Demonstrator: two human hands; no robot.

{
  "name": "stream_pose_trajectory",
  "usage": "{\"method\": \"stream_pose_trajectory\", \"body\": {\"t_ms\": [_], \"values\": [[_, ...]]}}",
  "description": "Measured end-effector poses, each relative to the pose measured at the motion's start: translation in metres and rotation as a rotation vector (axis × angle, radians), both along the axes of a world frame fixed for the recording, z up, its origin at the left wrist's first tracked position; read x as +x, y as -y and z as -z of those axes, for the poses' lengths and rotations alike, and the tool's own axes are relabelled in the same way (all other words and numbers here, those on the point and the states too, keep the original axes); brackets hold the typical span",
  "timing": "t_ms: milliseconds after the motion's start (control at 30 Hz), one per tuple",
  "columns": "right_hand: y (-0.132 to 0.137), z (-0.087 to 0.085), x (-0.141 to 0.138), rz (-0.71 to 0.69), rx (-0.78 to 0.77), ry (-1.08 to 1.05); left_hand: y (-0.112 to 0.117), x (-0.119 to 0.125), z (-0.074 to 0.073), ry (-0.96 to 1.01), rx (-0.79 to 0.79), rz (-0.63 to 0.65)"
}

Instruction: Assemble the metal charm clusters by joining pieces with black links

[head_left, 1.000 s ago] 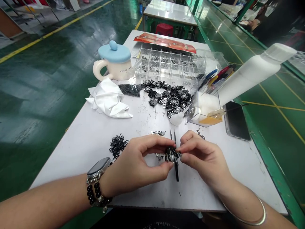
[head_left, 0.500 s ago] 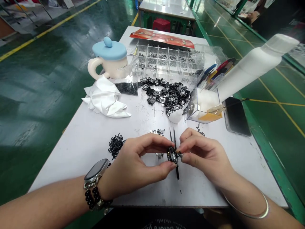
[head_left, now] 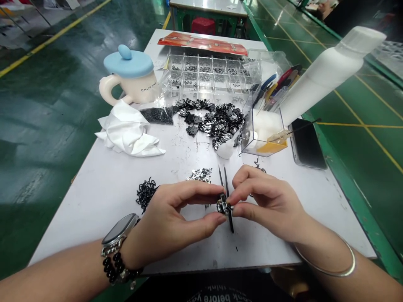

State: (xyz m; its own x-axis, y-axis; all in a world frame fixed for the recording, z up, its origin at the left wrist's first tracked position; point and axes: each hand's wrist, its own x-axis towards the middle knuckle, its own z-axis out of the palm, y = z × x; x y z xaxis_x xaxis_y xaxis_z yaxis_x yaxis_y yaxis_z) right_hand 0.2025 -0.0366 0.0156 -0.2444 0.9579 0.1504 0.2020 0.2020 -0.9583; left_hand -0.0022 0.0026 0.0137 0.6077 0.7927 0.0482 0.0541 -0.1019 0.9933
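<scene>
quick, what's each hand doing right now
left hand: closed, pinching a small black metal part
right hand: closed, pinching the same part

Mug lid — pale blue; cloth white; metal pieces black and silver; floor green with yellow lines

This is a factory workshop: a glossy green painted floor with yellow lines, a far white tabletop on a green metal frame, a red plastic stool, and a clear compartmented plastic box of tiny black metal parts.
</scene>
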Motion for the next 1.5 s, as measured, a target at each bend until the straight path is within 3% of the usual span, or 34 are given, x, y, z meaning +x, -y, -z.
{"method": "stream_pose_trajectory", "body": {"t_ms": [400,800,1067,1500], "values": [[-0.0042,-0.0007,0.0026,-0.057,-0.036,-0.015,-0.0014,0.0021,0.0002,0.012,-0.055,0.013],[-0.0088,-0.0038,0.0088,-0.158,-0.084,0.101,0.0000,0.0035,-0.0003,0.007,-0.087,0.032],[-0.0055,-0.0002,0.0049,-0.041,-0.134,-0.022,-0.0014,0.0039,-0.0004,0.013,-0.131,-0.011],[-0.0052,0.0010,0.0001,0.024,-0.226,-0.115,-0.0036,0.0062,-0.0004,0.079,-0.282,-0.006]]}}
